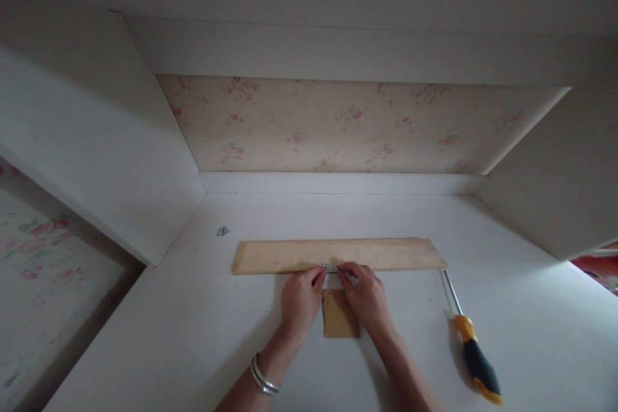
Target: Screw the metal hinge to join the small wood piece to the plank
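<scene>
A small metal hinge [331, 268] lies at the near edge of a long, flat wooden board [338, 252]. My left hand [303, 296] pinches the hinge's left end between thumb and finger. On the other end, the fingers of my right hand [365, 293] are closed in the same way. Just below the hinge, between my wrists, a small square piece of wood [340, 318] rests on the white surface. The right hand partly covers its right edge.
A screwdriver [476, 357] with a black and yellow handle lies to the right, its tip near the board's right end. Several screws [222, 231] sit at the back left. White side panels [106, 141] and flowered wallpaper [328, 125] enclose the white surface [193, 335].
</scene>
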The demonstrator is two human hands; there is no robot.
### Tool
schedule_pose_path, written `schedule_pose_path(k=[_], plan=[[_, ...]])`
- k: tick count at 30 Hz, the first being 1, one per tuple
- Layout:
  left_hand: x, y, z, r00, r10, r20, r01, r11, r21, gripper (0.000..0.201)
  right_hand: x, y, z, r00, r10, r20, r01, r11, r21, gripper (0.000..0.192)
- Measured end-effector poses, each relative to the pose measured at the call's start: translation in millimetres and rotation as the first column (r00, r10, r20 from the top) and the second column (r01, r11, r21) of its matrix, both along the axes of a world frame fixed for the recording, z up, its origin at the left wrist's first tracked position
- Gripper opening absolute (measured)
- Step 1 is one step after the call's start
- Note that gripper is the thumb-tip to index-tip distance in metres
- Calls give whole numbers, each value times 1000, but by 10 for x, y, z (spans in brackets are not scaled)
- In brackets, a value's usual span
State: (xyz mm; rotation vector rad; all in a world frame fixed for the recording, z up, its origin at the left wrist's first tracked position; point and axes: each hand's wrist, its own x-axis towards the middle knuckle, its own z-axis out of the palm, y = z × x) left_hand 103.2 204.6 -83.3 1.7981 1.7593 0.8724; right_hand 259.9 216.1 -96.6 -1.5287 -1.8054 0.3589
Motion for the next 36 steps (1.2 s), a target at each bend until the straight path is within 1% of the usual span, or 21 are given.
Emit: schedule_pose_path(k=[6, 12, 16, 22, 27, 32, 36], plan=[[6, 8, -13, 1000, 0, -8, 0, 999, -37, 21, 2, -1, -6, 1000, -3, -1, 3, 1000, -9, 14], [-4, 5, -53, 999, -11, 32, 11, 1000, 5, 22, 3, 7, -15, 1000, -2, 0, 2, 1000, 7, 14], [-1, -2, -29, 1000, -12, 18, 12, 1000, -2, 22, 5, -1, -2, 1000, 7, 10, -7, 1000, 13, 13], [8, -5, 26, 1000, 6, 7, -5, 998, -66, 24, -3, -6, 24, 1000, 13, 22, -13, 1000, -9, 17], [4, 9, -2, 1000, -2, 18, 2, 1000, -26, 24, -9, 1, 13, 1000, 18, 23, -17, 1000, -18, 18], [8, 18, -39, 1000, 7, 19, -6, 1000, -24, 23, -10, -1, -3, 1000, 19, 16, -18, 1000, -9, 18], [4, 26, -63, 1000, 4, 16, -4, 1000, 2, 23, -23, 6, -29, 1000, 3, 21, -3, 1000, -16, 18]])
